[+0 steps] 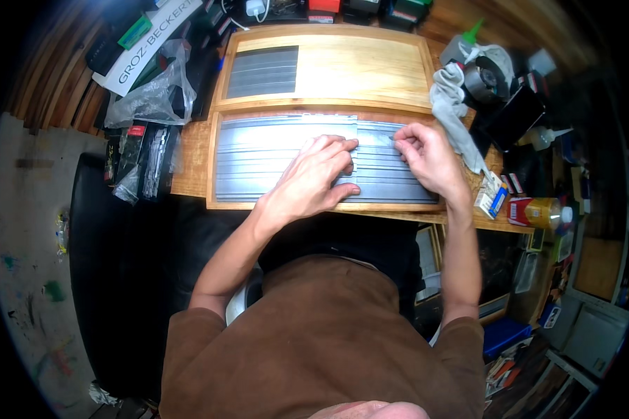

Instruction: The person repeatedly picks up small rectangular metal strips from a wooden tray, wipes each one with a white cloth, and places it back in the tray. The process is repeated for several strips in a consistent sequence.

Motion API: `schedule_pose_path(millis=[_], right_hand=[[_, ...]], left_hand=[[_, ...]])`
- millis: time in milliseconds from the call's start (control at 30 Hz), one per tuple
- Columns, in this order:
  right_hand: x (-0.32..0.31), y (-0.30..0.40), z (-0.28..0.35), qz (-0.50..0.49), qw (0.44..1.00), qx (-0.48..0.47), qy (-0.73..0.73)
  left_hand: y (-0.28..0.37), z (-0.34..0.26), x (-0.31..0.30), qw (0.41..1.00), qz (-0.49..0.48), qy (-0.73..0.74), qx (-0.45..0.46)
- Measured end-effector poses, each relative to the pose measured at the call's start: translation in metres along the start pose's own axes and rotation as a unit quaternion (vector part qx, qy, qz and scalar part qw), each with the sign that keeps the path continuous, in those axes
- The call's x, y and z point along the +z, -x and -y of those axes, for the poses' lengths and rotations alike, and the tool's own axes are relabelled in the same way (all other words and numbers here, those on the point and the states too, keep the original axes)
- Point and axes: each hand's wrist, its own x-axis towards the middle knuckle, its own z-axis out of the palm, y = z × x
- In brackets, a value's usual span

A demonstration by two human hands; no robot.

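A shallow wooden tray (213, 157) lies before me, its bed covered by rows of thin grey metal pieces, probably machine needles, packed side by side. They form a wide bright block (251, 157) on the left and a slightly lower, darker block (382, 183) on the right. My left hand (320, 173) rests on the wide block, fingers curled and thumb apart, its fingertips by the seam between the blocks. My right hand (424, 154) is over the right block's far end, thumb and forefinger pinching a small dark piece (391, 137) too small to identify.
Behind is a second wooden tray (325, 32) partly filled with dark metal pieces (264, 70). To the right are a white cloth (453, 115), a tape roll (486, 78), a phone (516, 118), a small box (491, 196) and a bottle (537, 212). A plastic bag (157, 99) lies left.
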Motion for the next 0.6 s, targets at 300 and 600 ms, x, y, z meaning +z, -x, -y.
schedule_pose_path(millis=[300, 600], right_hand=[[-0.015, -0.003, -0.001, 0.039, 0.967, -0.138, 0.208], [0.012, -0.011, -0.002, 0.019, 0.977, -0.189, 0.098]], left_hand=[[0.003, -0.006, -0.003, 0.999, 0.001, 0.008, -0.045], [0.006, -0.007, -0.003, 0.997, -0.021, 0.009, -0.073]])
